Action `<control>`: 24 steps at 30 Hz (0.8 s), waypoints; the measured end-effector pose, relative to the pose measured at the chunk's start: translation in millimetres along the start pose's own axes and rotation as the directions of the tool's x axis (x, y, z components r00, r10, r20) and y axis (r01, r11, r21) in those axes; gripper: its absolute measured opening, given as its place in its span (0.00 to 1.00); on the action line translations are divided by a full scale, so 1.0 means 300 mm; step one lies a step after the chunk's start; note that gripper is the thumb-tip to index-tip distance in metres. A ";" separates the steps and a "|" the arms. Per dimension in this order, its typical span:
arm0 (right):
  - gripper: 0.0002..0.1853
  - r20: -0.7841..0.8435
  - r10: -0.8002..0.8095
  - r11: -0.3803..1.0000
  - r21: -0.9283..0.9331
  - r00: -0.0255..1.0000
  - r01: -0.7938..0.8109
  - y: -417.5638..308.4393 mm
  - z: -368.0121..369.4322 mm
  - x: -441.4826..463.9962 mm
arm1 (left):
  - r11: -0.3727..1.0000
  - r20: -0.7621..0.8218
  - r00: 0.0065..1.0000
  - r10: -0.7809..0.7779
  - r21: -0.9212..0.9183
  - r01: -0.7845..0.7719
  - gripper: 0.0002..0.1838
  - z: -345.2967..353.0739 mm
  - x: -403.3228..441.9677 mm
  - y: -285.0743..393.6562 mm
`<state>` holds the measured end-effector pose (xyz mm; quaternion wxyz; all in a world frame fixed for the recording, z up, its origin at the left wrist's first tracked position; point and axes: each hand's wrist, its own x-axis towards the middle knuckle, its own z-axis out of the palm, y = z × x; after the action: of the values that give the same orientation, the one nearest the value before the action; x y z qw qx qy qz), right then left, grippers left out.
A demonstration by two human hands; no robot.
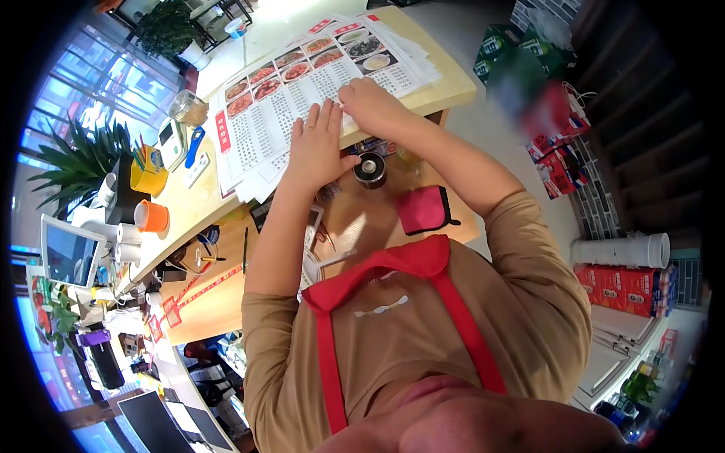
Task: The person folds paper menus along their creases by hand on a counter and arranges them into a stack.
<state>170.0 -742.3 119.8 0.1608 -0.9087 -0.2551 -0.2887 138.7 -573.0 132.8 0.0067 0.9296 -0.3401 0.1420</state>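
Observation:
A stack of large printed menu sheets [264, 143] with food photos and columns of text lies on the wooden table. My left hand [321, 143] rests flat on the near part of the top sheet, with its fingers stretched out and a ring on one of them. Beside it, my right hand [370, 106] lies on the same sheet with its fingers curled in. Whatever is under those fingers is hidden. Below the hands, a round black container [370, 170] and a red pouch with black trim [423, 210] lie in what looks like an open drawer [362, 226].
Left of the sheets are a blue-handled tool [195, 143], a white power strip [198, 169], a glass jar [189, 108], a yellow holder [149, 172] and an orange cup [152, 217]. A monitor [72, 249] stands farther left. Green boxes [495, 49] sit beyond the table's right end.

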 end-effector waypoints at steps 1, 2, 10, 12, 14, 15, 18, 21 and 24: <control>0.07 -0.003 -0.029 0.998 -0.060 1.000 0.029 0.016 -0.007 -0.001 | 1.000 0.002 1.000 0.007 -0.003 -0.007 0.50 0.000 0.000 0.002; 0.07 -0.004 -0.063 0.991 -0.119 0.998 0.062 0.035 -0.029 -0.004 | 1.000 0.002 1.000 0.010 -0.004 -0.010 0.51 -0.001 0.000 0.001; 0.05 0.117 0.038 0.999 -0.037 0.992 -0.034 0.174 -0.067 0.012 | 1.000 0.014 1.000 0.023 0.012 -0.023 0.52 -0.010 0.004 -0.008; 0.05 0.052 -0.104 0.995 0.012 0.993 0.104 0.057 -0.040 0.005 | 0.999 0.002 0.999 0.034 0.016 -0.034 0.52 -0.002 0.004 -0.017; 0.06 0.131 -0.010 1.000 -0.026 0.991 0.013 0.105 -0.049 0.012 | 0.999 -0.005 0.999 0.051 0.006 -0.051 0.52 -0.002 0.003 -0.023; 0.06 0.171 0.035 0.999 -0.045 0.985 -0.028 0.137 -0.054 0.017 | 0.998 -0.007 0.998 0.056 0.002 -0.056 0.52 -0.003 -0.001 -0.026; 0.06 0.218 0.054 0.996 -0.084 0.974 -0.037 0.158 -0.084 0.026 | 0.999 0.031 0.999 0.042 0.017 -0.042 0.52 -0.014 0.002 -0.023; 0.05 0.250 -0.135 0.989 0.098 0.959 0.113 0.104 -0.069 0.054 | 0.999 0.058 0.998 0.020 0.030 -0.022 0.52 -0.015 0.008 -0.015; 0.04 0.267 -0.069 0.997 -0.006 0.961 0.073 0.091 -0.070 0.033 | 0.999 0.049 0.999 0.023 0.038 -0.025 0.53 -0.010 0.007 -0.016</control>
<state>182.9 -770.1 138.4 0.1075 -0.9308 -0.3044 -0.1715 142.6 -570.1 136.7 -0.0214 0.9286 -0.3483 0.1259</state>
